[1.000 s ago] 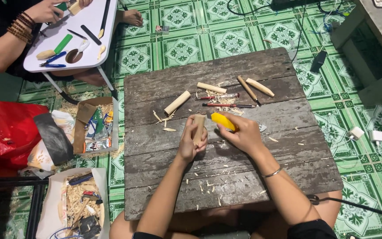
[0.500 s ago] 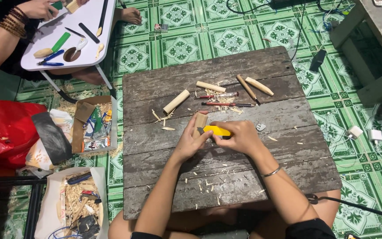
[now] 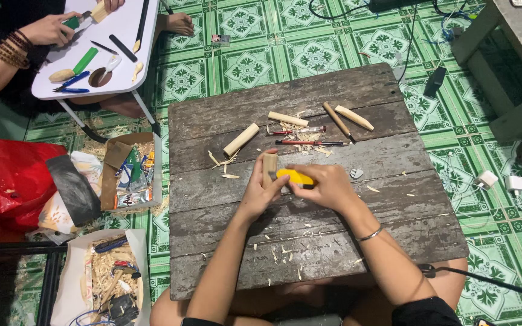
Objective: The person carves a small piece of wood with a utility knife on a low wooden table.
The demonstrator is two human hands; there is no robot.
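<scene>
Now, shift: the yellow-handled knife (image 3: 295, 177) had been swung down from a raised tilt to lie level against the wood piece (image 3: 269, 164).
Left hand (image 3: 260, 187): grip closed around the short wood piece, held upright over the tabletop (image 3: 309, 253).
Right hand (image 3: 327, 186): grip wrapped tight on the knife.
Meaning: a carving stroke judged under way.
Shavings (image 3: 282, 250): scattered near the front edge.

You are sitting on the green patterned tile floor (image 3: 309, 42) of a home turned into a carving workspace. A rough wooden board (image 3: 309, 241) strewn with shavings, cut sticks (image 3: 241, 140) and boxes of tools (image 3: 129, 175) show it.
</scene>
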